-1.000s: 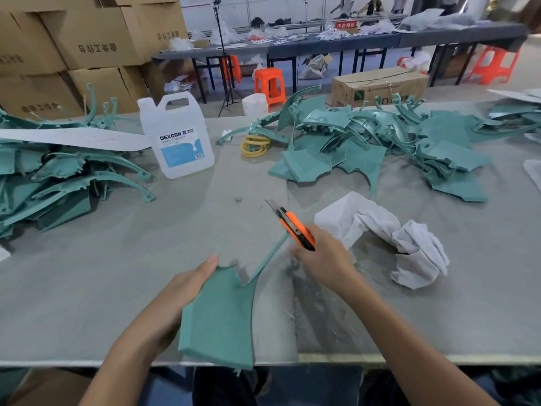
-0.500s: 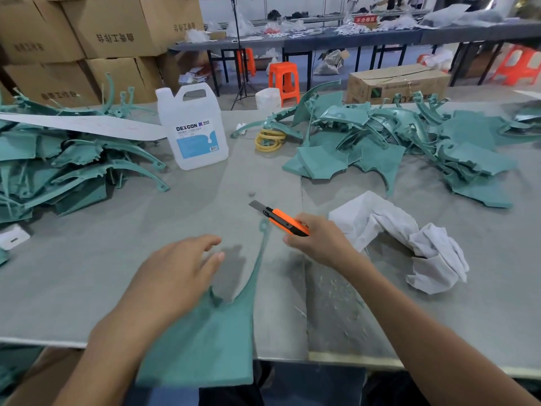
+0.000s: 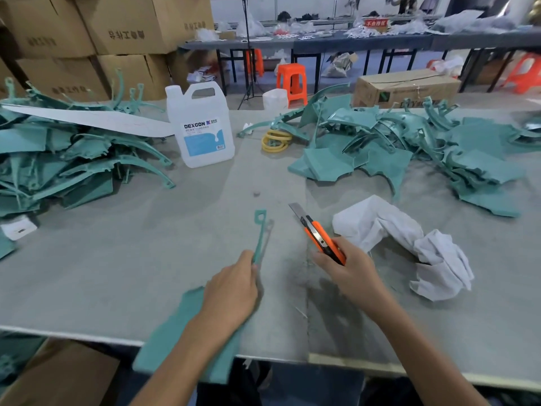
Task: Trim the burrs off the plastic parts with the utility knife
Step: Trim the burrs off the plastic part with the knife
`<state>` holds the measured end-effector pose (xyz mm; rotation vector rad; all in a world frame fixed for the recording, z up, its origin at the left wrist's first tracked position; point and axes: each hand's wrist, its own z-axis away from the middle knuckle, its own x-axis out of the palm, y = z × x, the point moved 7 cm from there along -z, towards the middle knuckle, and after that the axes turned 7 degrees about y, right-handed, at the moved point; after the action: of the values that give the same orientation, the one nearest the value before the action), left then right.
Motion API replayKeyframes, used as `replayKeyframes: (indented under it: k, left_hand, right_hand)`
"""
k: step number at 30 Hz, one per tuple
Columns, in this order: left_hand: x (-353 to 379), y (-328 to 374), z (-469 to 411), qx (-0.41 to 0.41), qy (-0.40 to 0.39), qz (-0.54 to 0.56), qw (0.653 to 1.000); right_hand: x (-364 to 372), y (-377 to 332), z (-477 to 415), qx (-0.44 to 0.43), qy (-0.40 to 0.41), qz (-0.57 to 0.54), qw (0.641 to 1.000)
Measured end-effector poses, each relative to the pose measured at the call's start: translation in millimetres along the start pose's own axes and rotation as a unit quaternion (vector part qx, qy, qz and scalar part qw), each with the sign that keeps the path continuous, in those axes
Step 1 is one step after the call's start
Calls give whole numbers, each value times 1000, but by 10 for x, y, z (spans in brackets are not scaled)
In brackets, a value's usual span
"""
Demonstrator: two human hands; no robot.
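Note:
My left hand (image 3: 231, 291) holds a teal plastic part (image 3: 172, 332) at the table's near edge. The part's broad flat end hangs over the edge, and its thin arm with a small loop at the tip (image 3: 260, 230) points away from me. My right hand (image 3: 348, 273) grips an orange utility knife (image 3: 319, 235) just right of that arm. The blade is extended and aims up and to the left, apart from the part.
Piles of teal parts lie at the left (image 3: 67, 159) and the far right (image 3: 409, 145). A white DEXCON jug (image 3: 202, 127), yellow rings (image 3: 275, 140) and a crumpled white cloth (image 3: 409, 244) sit on the grey table (image 3: 146, 244). Cardboard boxes stand behind.
My left hand has shifted along the part toward its thin arm and turned it edge-up. The knife in my right hand has swung from pointing left to pointing up and away.

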<state>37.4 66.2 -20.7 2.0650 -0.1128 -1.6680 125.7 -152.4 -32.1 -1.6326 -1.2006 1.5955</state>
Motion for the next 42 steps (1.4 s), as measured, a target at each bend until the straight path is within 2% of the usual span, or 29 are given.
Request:
replayKeyframes:
  k: [3,6,10,14,21,24,28,34,38,42]
  left_hand:
    - [-56,20,-185,35,2,-69,997]
    - [-51,103,-331,112,10,-216,970]
    - [98,80,-448,144,-29,-327,934]
    - [106,139,-551,174,-36,-378,908]
    - [129,133,-482,179,-41,-374,909]
    - [133,109,-467,179,-31,-363,914]
    - [154,95,-454,169,-20,-347,922]
    - [159,81,-459,170,-3,-329,929]
    - [167,76,-453,165,-14,-330,929]
    - [162,83,-452,166,-15,-332,928]
  right_hand:
    - [-72,5,119,6,25,-25,999]
    - [-178,8,177,4,63,18,998]
    - [-270,-126,133,-54,74,193,977]
    - [-231,-349,30,-105,21,334,937]
    - [-48,-725,-183,-134,-66,407,901]
    - [36,-796,-304,-116,-95,445,883]
    - [-130,-857,-540,-84,-73,524,845]
    - [-8,-893,-482,-115,-127,469,867]
    - [-21,-914,-531,-109,-109,483,862]
    - [73,-893,-465,-113,-149,458,869]
